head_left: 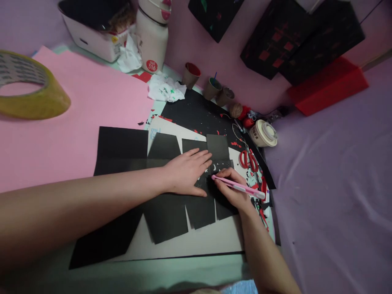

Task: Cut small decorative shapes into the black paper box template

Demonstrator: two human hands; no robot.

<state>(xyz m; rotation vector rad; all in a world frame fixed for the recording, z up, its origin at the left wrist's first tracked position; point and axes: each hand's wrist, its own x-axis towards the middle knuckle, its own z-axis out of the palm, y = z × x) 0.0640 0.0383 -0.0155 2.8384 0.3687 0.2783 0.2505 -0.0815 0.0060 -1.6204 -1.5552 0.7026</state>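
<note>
My left hand (186,171) lies open and flat on the black paper (167,216), fingers spread just beside the cutting spot. I judge it pins the sheet so it cannot slide. My right hand (233,192) is closed around a pink craft knife (241,188), held like a pen, tip down on the paper beside small star and moon cut-outs (214,167). The paper lies on a pale board (214,239) on the bench (147,275). Red scissors (248,159) rest to the right, clear of the work.

Bare forearms (92,200), bare left grip (186,173), right grip (233,192)
</note>
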